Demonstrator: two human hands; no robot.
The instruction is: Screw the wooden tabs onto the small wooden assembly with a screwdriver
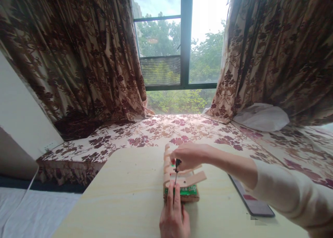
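My right hand [188, 155] is closed round the dark handle of a small screwdriver [177, 165], held upright with its thin shaft pointing down. The tip meets a pale wooden piece [194, 179] that has holes and a flat arm sticking out to the right. Below it, my left hand [173, 217] rests with two fingertips against the wood's near edge, close to the screwdriver's tip. Under the wood lies a green and brown packet [192, 193]. Curved wooden parts [166, 168] run along its left side, partly hidden by my right hand.
The pale table [125, 193] carries a dark-edged phone or tablet [256, 201] at the right, partly under my right forearm. Behind it are a flower-patterned covered ledge [156, 130], a white plastic bag [262, 117], curtains [104, 58] and a window.
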